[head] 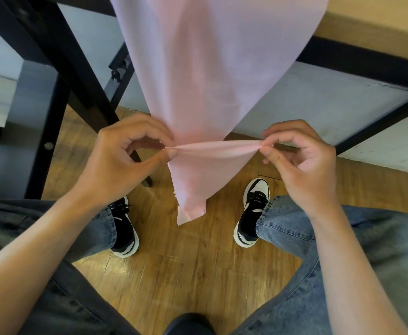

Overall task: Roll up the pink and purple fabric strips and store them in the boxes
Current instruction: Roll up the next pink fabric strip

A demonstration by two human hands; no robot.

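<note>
The pink strip (207, 76) hangs from the table (372, 27) edge down between the knees, its tail clear of the floor (186, 274). The left hand (125, 163) pinches one edge, the right hand (304, 163) the other — thumb against fingertips, cloth taut between. Risks: a light pinch slipping, uneven pull skewing the roll, or the hanging weight dragging the strip off the table. No boxes in view.

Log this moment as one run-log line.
stage: rolling not begun | left hand: pinches pink strip | right hand: pinches same strip | strip: hangs from table | boxes: unseen
</note>
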